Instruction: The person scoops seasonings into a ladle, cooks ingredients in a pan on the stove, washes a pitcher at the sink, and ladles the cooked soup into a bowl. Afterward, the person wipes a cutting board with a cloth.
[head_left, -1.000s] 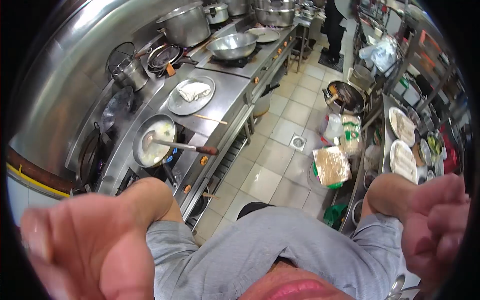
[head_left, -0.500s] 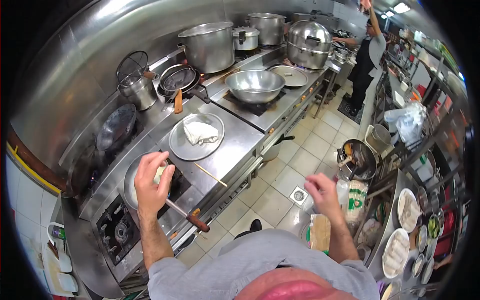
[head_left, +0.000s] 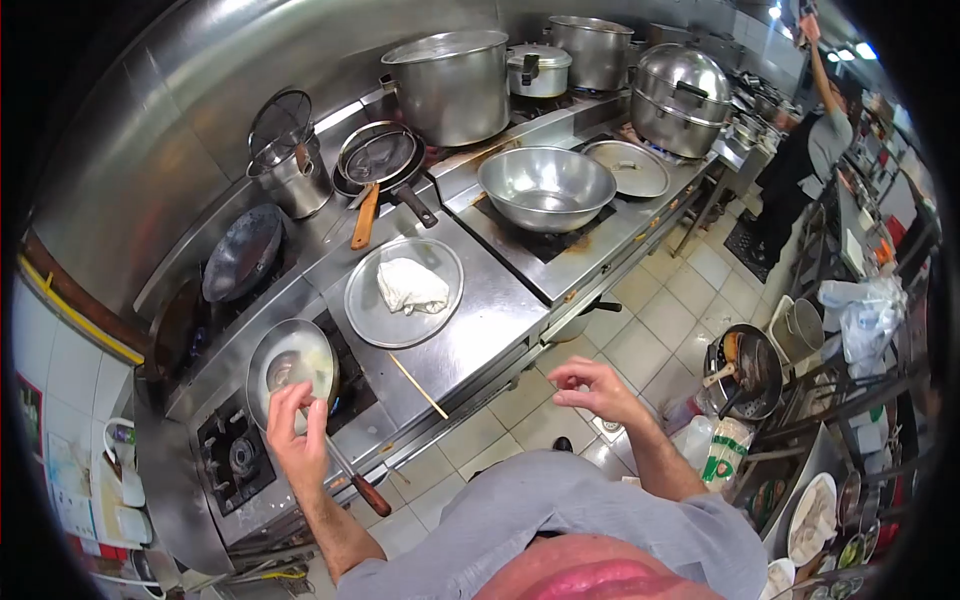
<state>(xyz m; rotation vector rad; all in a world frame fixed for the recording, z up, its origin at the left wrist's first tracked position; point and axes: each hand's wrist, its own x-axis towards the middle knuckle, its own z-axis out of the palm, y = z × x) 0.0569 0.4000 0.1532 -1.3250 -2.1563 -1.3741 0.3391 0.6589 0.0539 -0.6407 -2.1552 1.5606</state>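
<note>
My left hand [head_left: 298,440] hovers at the near rim of a frying pan [head_left: 262,350], fingers bent and thumb apart, with nothing seen in it. A pale, whitish patch lies in the pan, partly hidden behind my fingers. The pan's brown wooden handle [head_left: 371,496] points toward me, outside my grip. My right hand [head_left: 602,392] is in the air past the counter's front edge, empty, its fingers loosely curled. Between the hands, a thin wooden stick [head_left: 418,386] lies on the steel counter. Beyond it, a folded white cloth [head_left: 412,286] rests on a round metal lid [head_left: 365,318].
Along the back stand a large stockpot [head_left: 447,92], a wide metal bowl [head_left: 546,190], strainers [head_left: 378,152] and a dark wok [head_left: 243,255]. A pan with utensils [head_left: 752,375] sits low on the right. A co-worker [head_left: 808,160] stands at the far right, one arm raised.
My view has shifted, and the counter now appears further right. My left hand has come lower, uncovering more of the pan. My right hand has moved left, toward the counter.
</note>
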